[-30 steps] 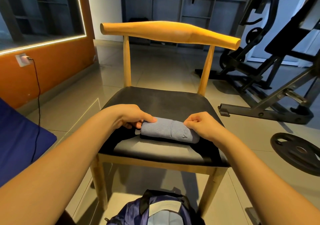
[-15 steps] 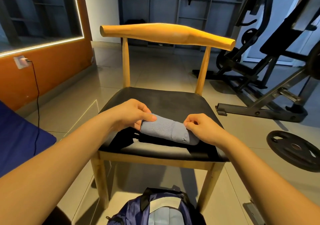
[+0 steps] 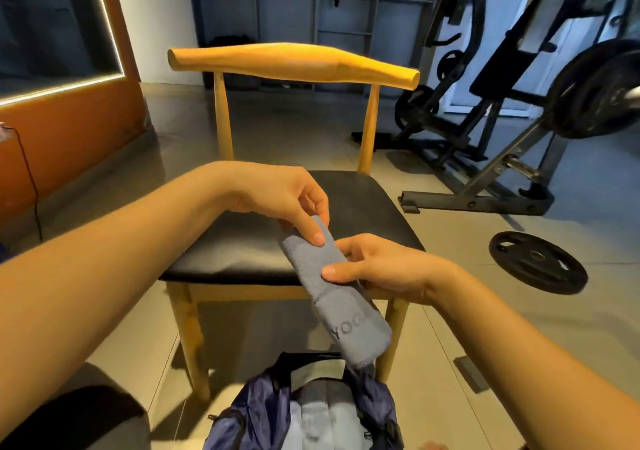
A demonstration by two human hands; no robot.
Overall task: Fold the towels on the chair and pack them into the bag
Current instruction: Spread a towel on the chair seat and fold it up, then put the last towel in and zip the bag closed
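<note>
Above the chair's (image 3: pixel 346 203) front edge, my left hand (image 3: pixel 284 196) and right hand (image 3: pixel 377 269) both pinch the folded towel (image 3: pixel 332 290), its low end over the open bag (image 3: pixel 311 411).

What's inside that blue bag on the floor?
The open bag shows pale grey-blue cloth, probably folded towels. Whatever lies beneath is covered, and the towel held above hides part of the opening.

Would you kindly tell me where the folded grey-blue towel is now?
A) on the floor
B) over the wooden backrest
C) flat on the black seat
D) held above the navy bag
D: the left hand and right hand pinch the folded grey-blue towel above the navy bag.
</note>
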